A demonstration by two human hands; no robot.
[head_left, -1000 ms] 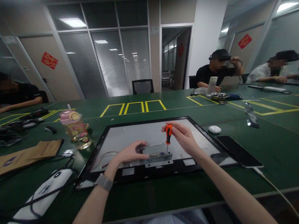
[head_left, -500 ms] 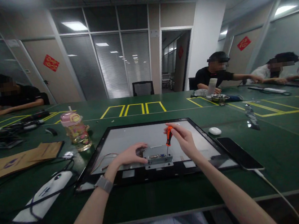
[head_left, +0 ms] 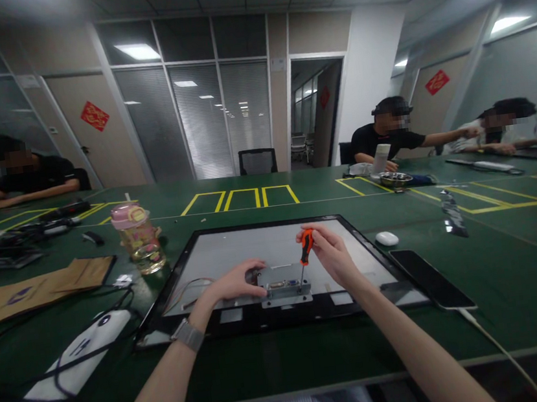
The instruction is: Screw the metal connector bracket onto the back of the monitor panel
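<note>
My right hand (head_left: 334, 255) is closed round the orange and black handle of a screwdriver (head_left: 307, 247), held almost upright. Its thin shaft points down at the right end of a metal bracket (head_left: 286, 300) with a row of connector ports; I cannot make out the screw under the tip. My left hand (head_left: 233, 283) grips the bracket's left end, thumb on the near side and fingers curled over the far side. Beneath the bracket lies a display panel (head_left: 235, 244), pale grey with a black frame. Thin wires (head_left: 188, 289) run across the panel left of the bracket.
Left of the panel are a drink bottle (head_left: 139, 240), a brown paper bag (head_left: 39, 291) and a white device (head_left: 68, 369) with black cable. To the right lie a phone (head_left: 432, 279) on a charging cable and a white case (head_left: 387, 238). Several people sit across the green table (head_left: 517, 275).
The view has tilted slightly upward. Both hands keep their places on the bracket and the screwdriver. Across the table, a person's outstretched arm has risen a little.
</note>
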